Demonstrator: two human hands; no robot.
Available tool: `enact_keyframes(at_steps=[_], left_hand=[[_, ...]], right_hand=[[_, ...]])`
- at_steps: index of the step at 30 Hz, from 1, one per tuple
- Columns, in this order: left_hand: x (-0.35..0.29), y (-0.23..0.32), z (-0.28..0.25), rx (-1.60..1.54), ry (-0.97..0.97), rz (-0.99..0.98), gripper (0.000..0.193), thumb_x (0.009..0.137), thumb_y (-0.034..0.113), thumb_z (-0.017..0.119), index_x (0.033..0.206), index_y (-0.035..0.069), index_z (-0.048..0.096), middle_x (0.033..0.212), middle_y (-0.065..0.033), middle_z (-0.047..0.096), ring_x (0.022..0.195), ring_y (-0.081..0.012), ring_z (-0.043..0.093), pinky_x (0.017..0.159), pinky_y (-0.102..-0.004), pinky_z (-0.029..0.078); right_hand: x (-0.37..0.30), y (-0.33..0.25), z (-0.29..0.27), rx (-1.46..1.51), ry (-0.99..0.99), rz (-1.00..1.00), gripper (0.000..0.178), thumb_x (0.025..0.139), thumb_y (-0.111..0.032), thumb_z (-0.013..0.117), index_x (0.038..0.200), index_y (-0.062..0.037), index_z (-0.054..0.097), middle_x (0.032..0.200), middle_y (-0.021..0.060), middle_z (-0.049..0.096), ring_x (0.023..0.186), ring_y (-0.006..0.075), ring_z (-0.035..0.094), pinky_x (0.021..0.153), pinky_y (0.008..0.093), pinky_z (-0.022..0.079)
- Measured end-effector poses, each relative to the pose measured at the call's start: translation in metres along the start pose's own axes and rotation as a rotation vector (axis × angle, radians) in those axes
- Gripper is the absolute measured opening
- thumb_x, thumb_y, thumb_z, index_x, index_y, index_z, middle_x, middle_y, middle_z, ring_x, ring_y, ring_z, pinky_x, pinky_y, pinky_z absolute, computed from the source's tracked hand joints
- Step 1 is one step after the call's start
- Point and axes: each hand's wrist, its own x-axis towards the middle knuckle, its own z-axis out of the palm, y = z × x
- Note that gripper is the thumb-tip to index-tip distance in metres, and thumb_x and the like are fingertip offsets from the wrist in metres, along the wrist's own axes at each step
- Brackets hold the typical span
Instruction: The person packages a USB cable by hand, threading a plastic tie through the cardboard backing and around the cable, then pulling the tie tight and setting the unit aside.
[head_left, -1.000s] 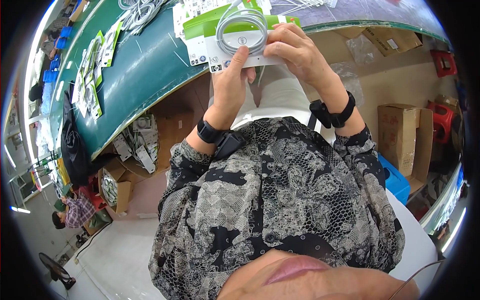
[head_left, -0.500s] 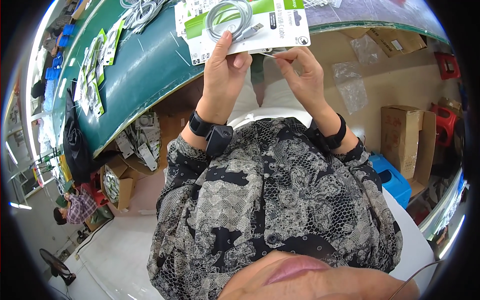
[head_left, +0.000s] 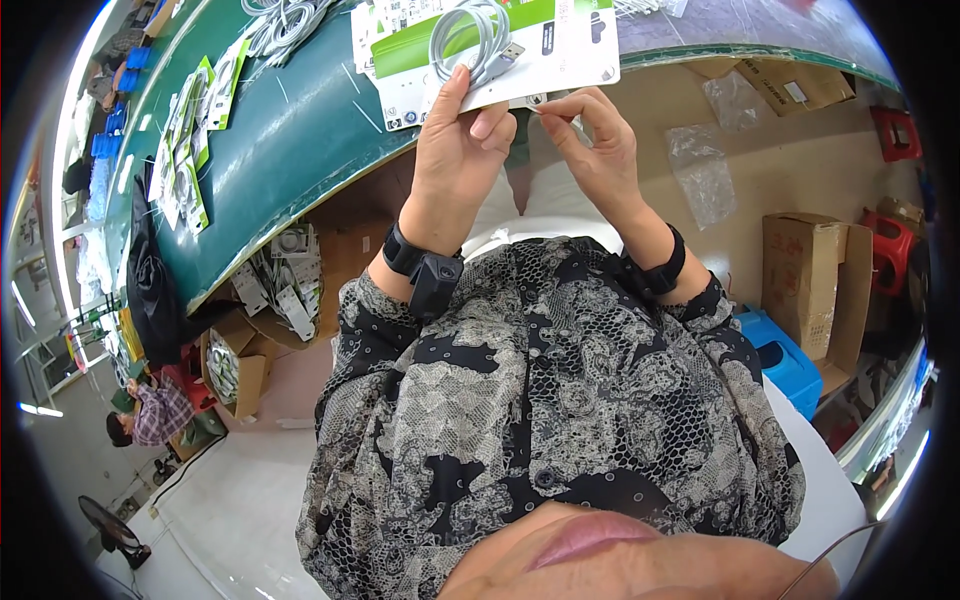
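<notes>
Here the green-and-white backing card (head_left: 500,50) with its coiled white cable (head_left: 470,40) sits above the green table (head_left: 280,130) edge, pinched by the left hand (head_left: 455,150). The right hand (head_left: 595,140) pinches something tiny at its lower edge; loosely gripped, the card could tilt and the coil slip off.

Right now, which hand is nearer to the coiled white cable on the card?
Left. The left hand holds the card, thumb pressed just under the coiled white cable. The right hand pinches the card's lower edge, farther away.

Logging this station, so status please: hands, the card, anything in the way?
Left hand grips the cable card. Right hand pinches at its lower edge. Nothing blocks them; more cards lie on the green table.
</notes>
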Motion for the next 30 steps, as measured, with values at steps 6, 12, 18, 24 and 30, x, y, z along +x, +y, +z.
enact_keyframes(at_steps=[6, 12, 18, 24, 30], left_hand=[[0.002, 0.004, -0.008, -0.283, 0.074, -0.094, 0.018, 0.094, 0.019, 0.055, 0.1, 0.003, 0.053, 0.086, -0.0045, 0.058, 0.05, -0.0084, 0.04, 0.046, -0.0225, 0.032], [0.001, 0.012, 0.012, -0.615, -0.023, -0.18, 0.019, 0.092, 0.016, 0.056, 0.096, -0.002, 0.053, 0.073, -0.0028, 0.048, 0.048, -0.0083, 0.04, 0.044, -0.0214, 0.031], [0.002, 0.014, 0.024, -0.767, -0.115, -0.183, 0.017, 0.091, 0.013, 0.055, 0.092, -0.004, 0.053, 0.071, -0.0032, 0.046, 0.046, -0.0082, 0.041, 0.042, -0.0214, 0.033], [0.0, 0.011, 0.028, -0.796, -0.134, -0.177, 0.016, 0.091, 0.012, 0.053, 0.09, -0.004, 0.053, 0.07, -0.0036, 0.046, 0.045, -0.0086, 0.042, 0.04, -0.0215, 0.034], [0.001, 0.011, 0.026, -0.783, -0.124, -0.178, 0.015, 0.091, 0.011, 0.052, 0.09, -0.004, 0.053, 0.07, -0.0036, 0.046, 0.044, -0.0087, 0.042, 0.039, -0.0217, 0.033]], right_hand=[[0.0, -0.004, -0.001, -0.11, 0.011, -0.067, 0.012, 0.08, 0.0, 0.067, 0.091, -0.0043, 0.068, 0.077, 0.0023, 0.057, 0.074, 0.0116, 0.054, 0.071, 0.0242, 0.043], [0.018, -0.04, -0.006, -0.537, 0.124, -0.505, 0.023, 0.067, 0.0, 0.072, 0.087, -0.0107, 0.068, 0.07, 0.0, 0.052, 0.069, 0.0161, 0.053, 0.073, 0.0302, 0.041], [0.028, -0.048, 0.004, -0.606, 0.221, -0.577, 0.025, 0.064, -0.002, 0.073, 0.085, -0.0141, 0.066, 0.07, -0.0027, 0.05, 0.069, 0.0163, 0.051, 0.075, 0.0315, 0.038], [0.032, -0.049, 0.006, -0.624, 0.255, -0.606, 0.024, 0.064, -0.003, 0.074, 0.084, -0.0146, 0.065, 0.07, -0.0037, 0.049, 0.069, 0.0156, 0.051, 0.076, 0.0304, 0.036], [0.031, -0.05, 0.006, -0.614, 0.241, -0.612, 0.024, 0.064, -0.004, 0.074, 0.084, -0.0147, 0.065, 0.07, -0.0041, 0.05, 0.069, 0.0153, 0.051, 0.076, 0.0304, 0.036]])
